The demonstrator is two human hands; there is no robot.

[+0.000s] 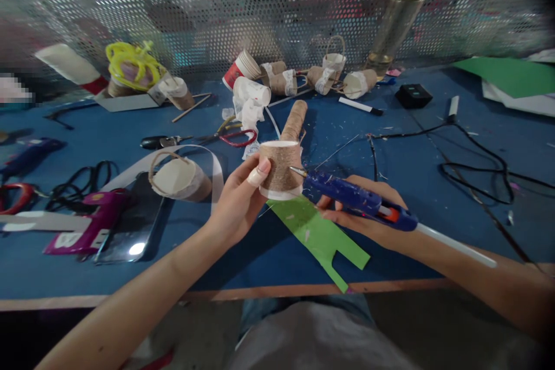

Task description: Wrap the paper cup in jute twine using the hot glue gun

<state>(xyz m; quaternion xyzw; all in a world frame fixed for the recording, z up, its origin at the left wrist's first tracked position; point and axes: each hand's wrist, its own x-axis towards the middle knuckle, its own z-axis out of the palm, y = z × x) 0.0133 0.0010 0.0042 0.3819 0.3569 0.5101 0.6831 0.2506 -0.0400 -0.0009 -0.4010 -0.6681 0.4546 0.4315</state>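
Note:
My left hand (236, 202) holds a small paper cup (281, 170) wrapped in brown twine, its thumb on the near side. The cup's white rim and a white band at its bottom show. My right hand (368, 211) is wrapped round a blue glue gun (355, 193) with a clear glue stick (457, 245) out of its back. The metal nozzle is at the right side of the twine; whether it touches is hard to tell. Below the cup lies a cut green sheet (321, 234). Behind it lies a roll of twine (295, 118).
To the left are a white cup with a twine handle (184, 179), a phone (134, 219) and a purple glue gun (93, 222). Red-handled scissors (238, 137), several cups and a marker (359, 106) lie behind. A bottle (396, 23) stands by the mesh partition (303, 6); black cable lies right.

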